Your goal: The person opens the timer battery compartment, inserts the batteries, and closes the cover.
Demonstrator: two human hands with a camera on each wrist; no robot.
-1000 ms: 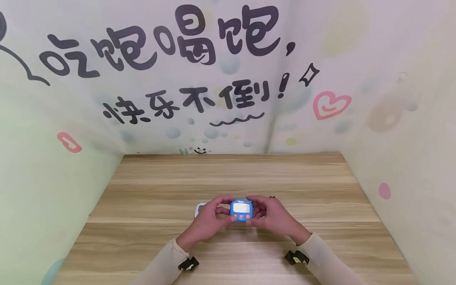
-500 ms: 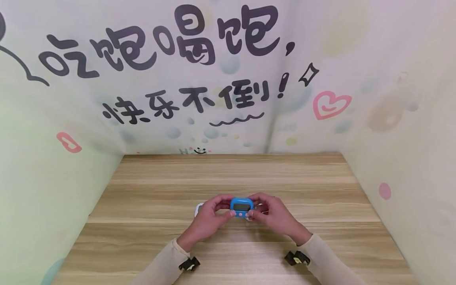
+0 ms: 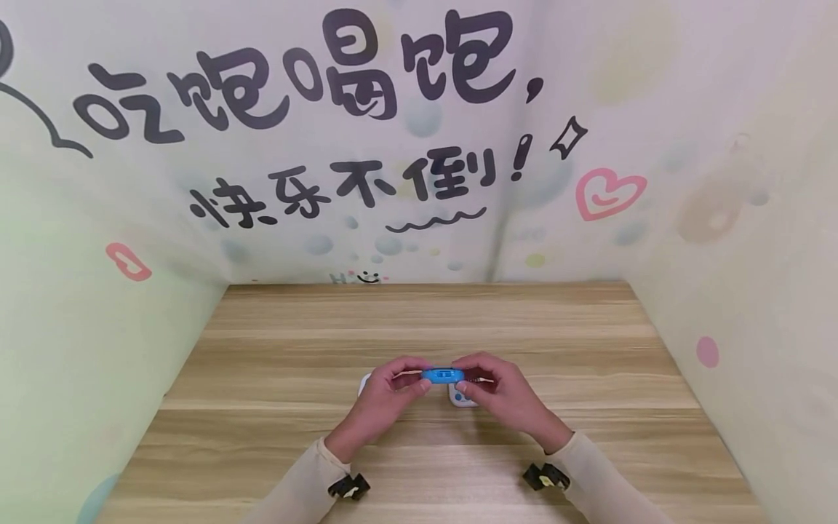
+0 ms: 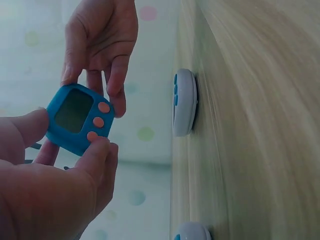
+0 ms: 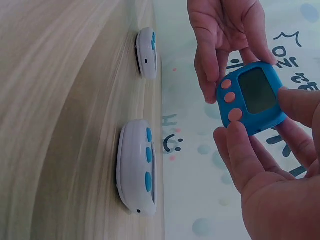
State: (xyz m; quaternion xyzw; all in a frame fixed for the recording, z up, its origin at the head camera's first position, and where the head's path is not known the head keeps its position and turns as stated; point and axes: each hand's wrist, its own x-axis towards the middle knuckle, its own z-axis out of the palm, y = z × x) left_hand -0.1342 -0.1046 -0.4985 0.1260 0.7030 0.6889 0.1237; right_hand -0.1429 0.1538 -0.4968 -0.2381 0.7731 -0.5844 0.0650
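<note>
A small blue digital timer [image 3: 442, 375] with a grey screen and pink buttons is held above the table between both hands. Toward the head camera it shows only its narrow edge; its face is seen in the left wrist view, where the timer [image 4: 75, 120] has a blank-looking screen. My left hand [image 3: 382, 400] pinches one side, thumb in front and fingers behind. On the other side my right hand [image 3: 507, 397] pinches it the same way. In the right wrist view, my right thumb and fingers hold the timer [image 5: 252, 97] near its corner and buttons.
Two white timers with blue buttons lie on the wooden table [image 3: 419, 320]. One white timer [image 3: 462, 397] is partly behind my right hand, the other white timer [image 3: 364, 382] mostly behind my left. Printed walls [image 3: 419, 247] enclose the table's back and sides.
The blue timer has tipped from facing the head camera to edge-on, and rises slightly. More of the right-hand white timer shows below it. Both hands keep their hold.
</note>
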